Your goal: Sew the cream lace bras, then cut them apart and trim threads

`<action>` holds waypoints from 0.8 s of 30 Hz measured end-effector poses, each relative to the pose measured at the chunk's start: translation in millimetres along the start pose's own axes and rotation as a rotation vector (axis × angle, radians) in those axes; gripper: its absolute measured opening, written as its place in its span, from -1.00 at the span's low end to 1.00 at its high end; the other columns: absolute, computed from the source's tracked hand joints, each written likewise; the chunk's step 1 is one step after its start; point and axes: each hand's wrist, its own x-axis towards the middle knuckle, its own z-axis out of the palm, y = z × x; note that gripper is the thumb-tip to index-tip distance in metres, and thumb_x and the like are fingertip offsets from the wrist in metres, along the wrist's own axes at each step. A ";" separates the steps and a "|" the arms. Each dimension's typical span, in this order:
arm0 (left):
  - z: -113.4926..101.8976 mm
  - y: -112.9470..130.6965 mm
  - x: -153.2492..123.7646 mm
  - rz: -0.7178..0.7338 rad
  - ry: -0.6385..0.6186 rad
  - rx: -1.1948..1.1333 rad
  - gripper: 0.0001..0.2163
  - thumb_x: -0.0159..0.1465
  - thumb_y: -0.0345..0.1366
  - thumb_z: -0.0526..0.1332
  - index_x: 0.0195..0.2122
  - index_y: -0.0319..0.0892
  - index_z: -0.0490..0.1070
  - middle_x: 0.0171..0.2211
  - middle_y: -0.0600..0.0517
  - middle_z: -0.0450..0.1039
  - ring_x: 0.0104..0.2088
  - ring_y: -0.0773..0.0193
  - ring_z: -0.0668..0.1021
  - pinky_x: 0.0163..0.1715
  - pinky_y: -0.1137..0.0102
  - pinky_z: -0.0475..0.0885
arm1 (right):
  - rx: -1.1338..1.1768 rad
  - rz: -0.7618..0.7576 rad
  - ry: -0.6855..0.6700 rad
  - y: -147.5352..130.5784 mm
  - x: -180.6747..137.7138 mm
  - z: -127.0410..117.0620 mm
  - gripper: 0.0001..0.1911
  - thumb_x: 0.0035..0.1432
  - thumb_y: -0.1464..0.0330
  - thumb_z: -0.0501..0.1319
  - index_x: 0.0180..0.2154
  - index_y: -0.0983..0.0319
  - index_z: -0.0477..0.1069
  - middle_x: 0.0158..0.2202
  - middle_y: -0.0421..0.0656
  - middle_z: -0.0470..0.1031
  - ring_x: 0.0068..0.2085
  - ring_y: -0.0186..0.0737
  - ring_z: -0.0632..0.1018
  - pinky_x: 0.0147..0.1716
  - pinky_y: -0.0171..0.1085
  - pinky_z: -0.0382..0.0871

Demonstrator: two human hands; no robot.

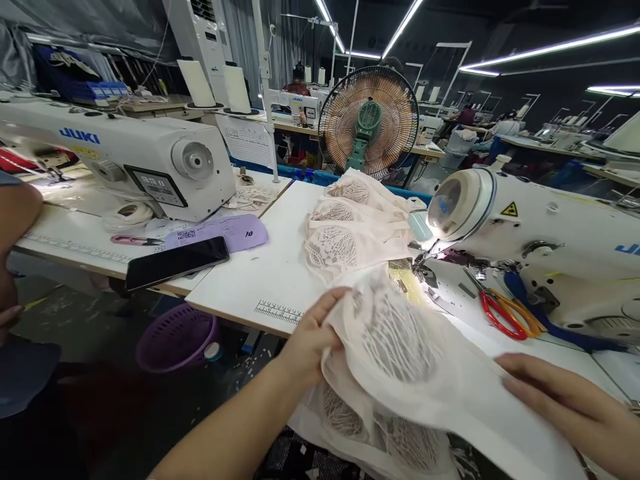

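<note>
Left hand (320, 330) pinched the bra (400, 340) at a cup's edge; right hand (563, 397), fingers extended, met its band, grip not discernible. Bra, cups and band apparently joined, was at the desk's (235, 287) near edge, not under the needle (416, 265); similar pieces (373, 233) lay by the sewing machine (565, 207), remaining stitching unclear.

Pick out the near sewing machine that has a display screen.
The left machine, behind the black phone; the right machine, beside the lace garments, shows no screen.

Sewing workshop, JUKI machines (145, 152), thread cones (237, 88), lace-cupped garments (400, 340)
</note>
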 end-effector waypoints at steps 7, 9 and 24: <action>-52.8 25.3 66.5 0.035 0.268 0.247 -0.50 -0.10 -0.41 0.06 -0.05 -0.16 0.25 -0.25 0.00 0.49 -0.36 0.21 0.54 -0.40 0.29 0.50 | -0.346 -0.139 0.157 -12.0 102.6 53.7 -0.70 0.23 0.43 -0.07 -0.09 0.20 0.36 -0.35 -0.13 0.55 -0.37 -0.17 0.56 -0.46 -0.27 0.44; -66.8 32.1 75.7 0.066 0.349 0.398 -0.61 -0.07 -0.43 0.07 -0.14 -0.15 0.28 -0.30 0.00 0.48 -0.35 0.20 0.54 -0.38 0.29 0.50 | -0.423 -0.117 0.182 -15.0 119.1 63.9 -0.73 0.17 0.50 -0.03 -0.21 0.21 0.39 -0.38 -0.12 0.52 -0.37 -0.17 0.53 -0.47 -0.28 0.38; 60.1 -16.7 118.4 0.365 -0.602 1.472 -0.62 0.33 -0.20 -0.03 0.08 -0.32 0.19 0.07 -0.14 0.32 0.07 0.17 0.38 0.04 0.31 0.34 | -0.531 -0.258 0.212 -0.7 120.6 76.8 -0.78 0.16 0.47 0.04 -0.22 0.25 0.42 -0.16 -0.02 0.49 -0.17 -0.13 0.48 -0.27 -0.24 0.40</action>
